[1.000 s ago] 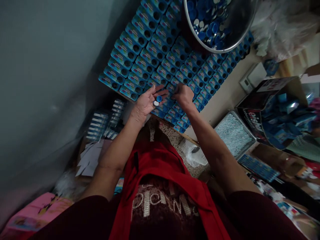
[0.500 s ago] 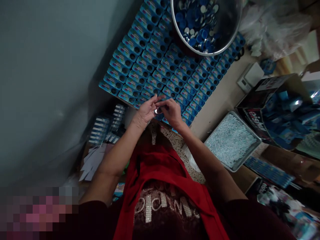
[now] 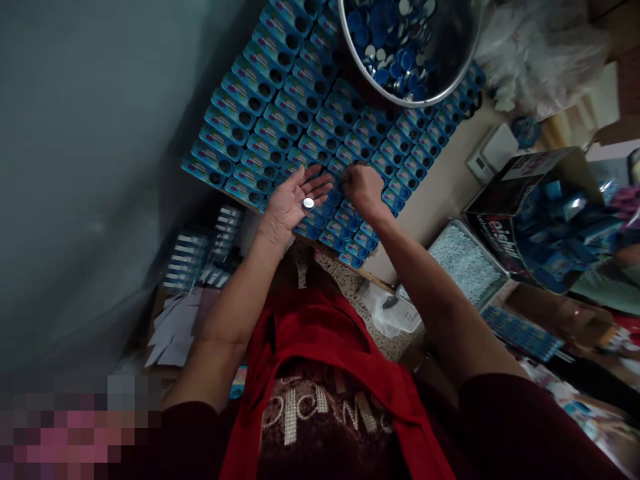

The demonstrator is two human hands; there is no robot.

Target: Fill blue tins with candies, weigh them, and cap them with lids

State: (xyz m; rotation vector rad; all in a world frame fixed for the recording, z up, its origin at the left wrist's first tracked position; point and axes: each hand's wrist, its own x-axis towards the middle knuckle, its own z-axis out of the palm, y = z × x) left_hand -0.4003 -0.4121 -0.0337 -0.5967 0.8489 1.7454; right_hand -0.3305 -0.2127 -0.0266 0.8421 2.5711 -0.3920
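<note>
Palm up, my left hand (image 3: 290,203) holds a small round silver cap (image 3: 308,203) on the base of its fingers. My right hand (image 3: 363,190) is over the rows of blue cards (image 3: 280,103), its fingers curled down at one of the cards. What those fingers hold, if anything, is hidden. Each card has a round dark hole near one end; some nearer ones show blue there. A metal bowl (image 3: 411,102) of blue and white caps stands on the cards beyond my hands.
On the right are a tray (image 3: 503,277) of small pale pieces, a white scale (image 3: 493,152) and a box (image 3: 493,223) of blue packets. Plastic bags (image 3: 545,53) lie at the upper right. White-striped stacks (image 3: 186,260) and papers (image 3: 173,327) are at the left. A wall fills the far left.
My right hand has moved away from my left palm, to the right and forward over the cards. The silver cap now shows fully on my left hand.
</note>
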